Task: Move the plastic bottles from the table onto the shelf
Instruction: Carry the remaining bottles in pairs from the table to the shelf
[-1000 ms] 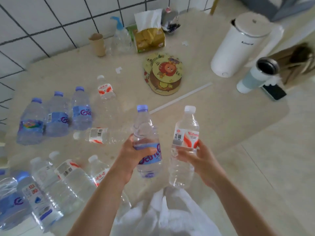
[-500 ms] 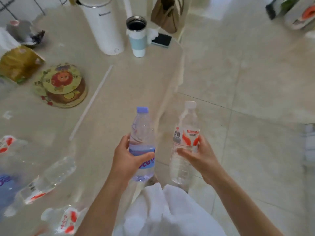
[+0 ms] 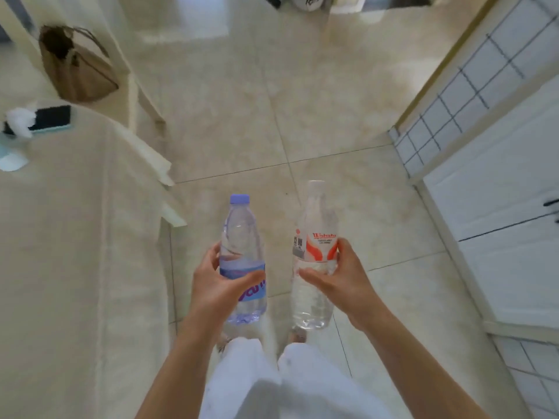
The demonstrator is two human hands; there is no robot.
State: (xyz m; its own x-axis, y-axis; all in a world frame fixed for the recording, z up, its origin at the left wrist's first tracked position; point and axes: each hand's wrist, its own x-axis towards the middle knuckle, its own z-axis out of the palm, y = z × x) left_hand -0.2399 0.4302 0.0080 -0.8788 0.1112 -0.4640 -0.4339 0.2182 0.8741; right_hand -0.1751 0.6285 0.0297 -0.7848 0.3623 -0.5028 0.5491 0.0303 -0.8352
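Note:
My left hand (image 3: 219, 285) grips a clear bottle with a blue cap and blue label (image 3: 242, 237), held upright over the floor. My right hand (image 3: 338, 282) grips a clear bottle with a white cap and red-and-white label (image 3: 314, 225), also upright, a little to the right of the first. Both bottles hang in front of my legs, past the edge of the beige table (image 3: 75, 267) on my left. The other bottles on the table are out of view, and no shelf is in view.
A phone (image 3: 51, 117) and a white tissue (image 3: 18, 122) lie at the table's far corner. A brown bag (image 3: 75, 74) hangs on a chair beyond it. White cabinet doors (image 3: 499, 222) and a tiled wall stand on the right. Tiled floor (image 3: 272, 116) stretches ahead.
The view has swung right, away from the table, toward the open floor and the cabinets. Both hands keep their bottles in the same grip in front of me.

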